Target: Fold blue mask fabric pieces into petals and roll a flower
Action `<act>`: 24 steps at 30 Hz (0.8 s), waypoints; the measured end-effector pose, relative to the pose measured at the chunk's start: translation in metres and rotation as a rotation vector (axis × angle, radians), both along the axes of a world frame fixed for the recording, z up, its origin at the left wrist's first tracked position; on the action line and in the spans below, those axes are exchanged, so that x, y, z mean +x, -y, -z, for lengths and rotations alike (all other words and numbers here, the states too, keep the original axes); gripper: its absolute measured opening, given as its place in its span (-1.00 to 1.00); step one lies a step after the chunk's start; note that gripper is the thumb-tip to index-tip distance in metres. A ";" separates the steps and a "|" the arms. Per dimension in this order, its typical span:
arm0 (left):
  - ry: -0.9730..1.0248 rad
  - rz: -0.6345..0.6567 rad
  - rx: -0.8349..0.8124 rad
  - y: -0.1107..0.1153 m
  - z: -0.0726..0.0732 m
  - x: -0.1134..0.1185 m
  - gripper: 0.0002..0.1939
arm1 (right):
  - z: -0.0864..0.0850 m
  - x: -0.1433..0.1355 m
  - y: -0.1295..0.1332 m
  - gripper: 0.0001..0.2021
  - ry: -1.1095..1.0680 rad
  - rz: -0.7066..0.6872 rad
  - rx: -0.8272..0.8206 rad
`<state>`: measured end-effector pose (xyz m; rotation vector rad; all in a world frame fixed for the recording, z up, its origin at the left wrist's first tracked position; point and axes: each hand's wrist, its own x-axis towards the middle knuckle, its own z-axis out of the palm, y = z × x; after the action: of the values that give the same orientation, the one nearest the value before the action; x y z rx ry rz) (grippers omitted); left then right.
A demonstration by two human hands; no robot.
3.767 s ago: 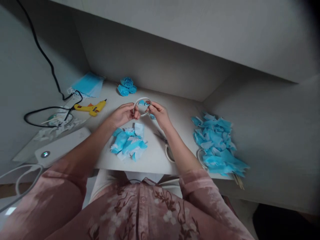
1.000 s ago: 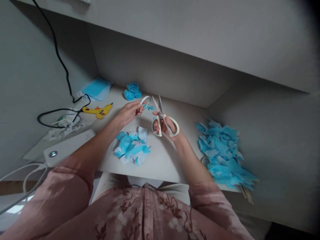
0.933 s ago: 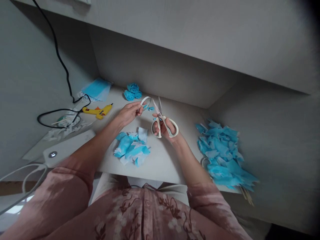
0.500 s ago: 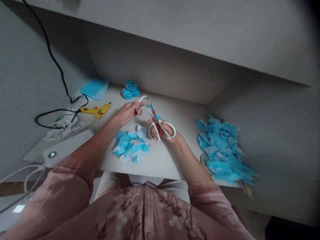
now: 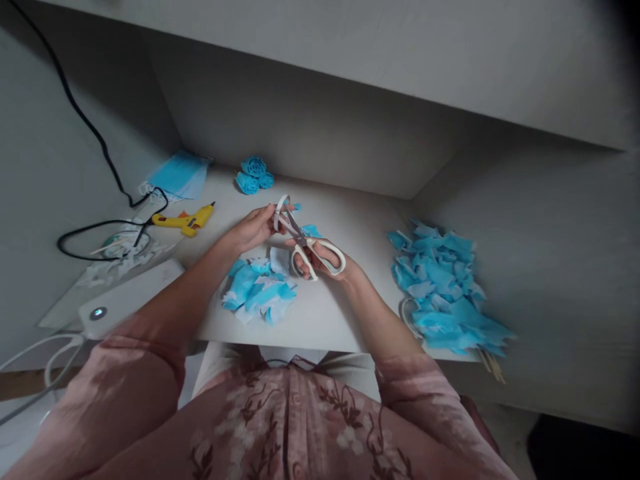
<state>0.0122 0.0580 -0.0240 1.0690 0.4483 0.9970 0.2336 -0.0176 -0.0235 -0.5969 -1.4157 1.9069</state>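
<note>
In the head view my left hand (image 5: 259, 225) pinches a thin white curled strip (image 5: 281, 207) over the middle of the white table (image 5: 335, 317). My right hand (image 5: 325, 259) grips scissors (image 5: 306, 247) with cream handles, fingers through the loops. Their blades are parted and reach the strip beside my left fingertips. Small blue pieces (image 5: 311, 231) lie behind the scissors. Below my hands is a loose pile of blue and white scraps (image 5: 260, 287).
Three blue rosettes (image 5: 254, 175) sit at the back. On the left are flat blue masks (image 5: 177, 175), a yellow glue gun (image 5: 185, 219) with black cable, and a white box (image 5: 133, 297). A large blue heap (image 5: 440, 283) with sticks stands right.
The scissors have moved left and turned, bringing their blades to the white strip at my left hand. The whole view has shifted slightly.
</note>
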 end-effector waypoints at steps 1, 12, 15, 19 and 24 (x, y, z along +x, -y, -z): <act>0.005 0.009 0.009 0.000 0.000 0.000 -0.39 | 0.000 0.000 0.000 -0.33 0.000 -0.008 0.000; -0.116 0.136 0.039 0.014 -0.009 0.002 -0.33 | 0.002 -0.004 0.000 -0.31 -0.009 -0.020 0.010; -0.124 0.177 0.049 0.016 -0.008 0.001 -0.35 | 0.004 -0.004 -0.001 -0.31 -0.034 -0.024 -0.005; -0.133 0.186 0.044 0.016 -0.006 0.002 -0.42 | 0.003 -0.007 -0.001 -0.29 -0.116 -0.015 -0.010; -0.150 0.097 0.086 0.018 -0.007 0.003 -0.48 | -0.002 -0.011 0.001 -0.28 -0.145 0.018 -0.001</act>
<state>0.0148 0.0405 -0.0165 1.2369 0.4741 0.8598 0.2228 -0.0181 -0.0211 -0.4600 -1.3130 1.8968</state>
